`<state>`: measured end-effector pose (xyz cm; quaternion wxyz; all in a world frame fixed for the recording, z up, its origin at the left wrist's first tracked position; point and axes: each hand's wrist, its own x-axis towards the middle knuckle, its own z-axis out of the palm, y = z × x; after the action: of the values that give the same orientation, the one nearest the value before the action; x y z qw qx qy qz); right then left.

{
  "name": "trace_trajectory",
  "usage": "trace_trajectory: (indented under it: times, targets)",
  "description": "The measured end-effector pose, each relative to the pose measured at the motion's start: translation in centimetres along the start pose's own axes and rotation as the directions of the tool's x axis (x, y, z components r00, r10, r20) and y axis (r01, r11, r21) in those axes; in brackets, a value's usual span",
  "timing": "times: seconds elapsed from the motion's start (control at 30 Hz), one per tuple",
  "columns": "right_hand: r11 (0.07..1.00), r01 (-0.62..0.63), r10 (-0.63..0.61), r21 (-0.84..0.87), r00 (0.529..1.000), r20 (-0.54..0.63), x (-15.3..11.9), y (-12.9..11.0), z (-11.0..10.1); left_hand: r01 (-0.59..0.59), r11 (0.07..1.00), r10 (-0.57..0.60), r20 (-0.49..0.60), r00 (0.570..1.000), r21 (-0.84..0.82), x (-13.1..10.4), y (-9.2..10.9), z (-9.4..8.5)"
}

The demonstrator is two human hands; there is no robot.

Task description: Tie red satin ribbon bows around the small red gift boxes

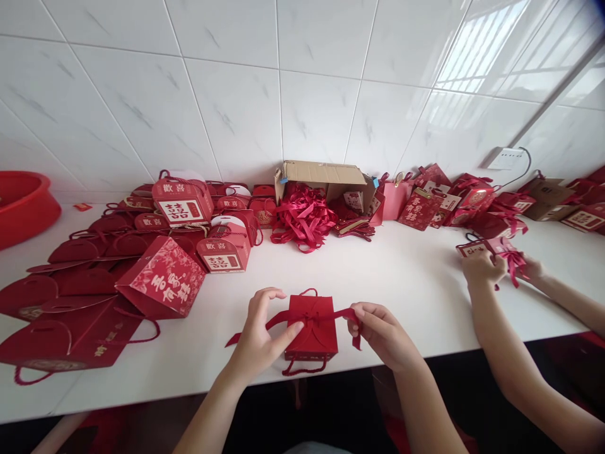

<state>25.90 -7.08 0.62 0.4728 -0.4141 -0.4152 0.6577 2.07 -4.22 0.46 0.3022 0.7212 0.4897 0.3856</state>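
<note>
A small red gift box (pixel 311 337) with rope handles stands on the white table in front of me. A red ribbon (pixel 280 317) runs across its top and is crossed at the middle. My left hand (pixel 266 334) is at the box's left side, its thumb on the box top near the ribbon's crossing and its fingers spread, with the ribbon's left part passing behind it. My right hand (pixel 384 333) pinches the ribbon's right part beside the box, and its end hangs down below the fingers.
Red boxes (pixel 161 277) are piled at the left, by a red basin (pixel 28 205). A cardboard carton (pixel 326 171) and a heap of ribbons (pixel 305 217) stand by the wall. At the right, another person's hands (pixel 484 268) hold a ribboned box.
</note>
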Motion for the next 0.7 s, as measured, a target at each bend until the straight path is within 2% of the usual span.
trace_trajectory:
  times: [0.17,0.23,0.33,0.43,0.53,0.6,0.7]
  targets:
    - [0.99,0.087,-0.087,-0.112,0.996,-0.003,-0.2,-1.6,1.5,-0.268,0.956,0.261,0.064,0.963,0.121,0.9,3.2,2.3]
    - [0.982,0.086,-0.091,-0.166,0.996,-0.02,-0.5,-1.9,1.8,-0.298,0.935,0.306,-0.01,0.952,0.192,1.4,3.8,3.1]
    - [0.95,0.037,-0.062,-0.312,0.996,-0.071,-1.0,-2.1,1.8,-0.246,0.936,0.292,-0.165,0.942,0.253,2.0,3.7,3.5]
    - [0.86,0.052,-0.106,-0.507,0.991,-0.079,-0.8,-1.7,1.9,-0.212,0.941,0.267,-0.191,0.945,0.263,2.1,3.5,3.3]
    - [0.781,0.167,-0.196,-0.602,0.98,0.018,0.3,-1.1,3.0,-0.209,0.942,0.256,-0.16,0.953,0.263,2.0,3.6,2.9]
    - [0.771,0.216,-0.237,-0.599,0.97,0.044,1.0,-0.6,3.8,-0.216,0.937,0.254,-0.112,0.961,0.274,1.9,3.7,2.1]
    - [0.79,0.227,-0.264,-0.57,0.964,0.018,1.6,0.2,4.7,-0.247,0.929,0.247,0.035,0.968,0.277,1.5,3.2,-0.1]
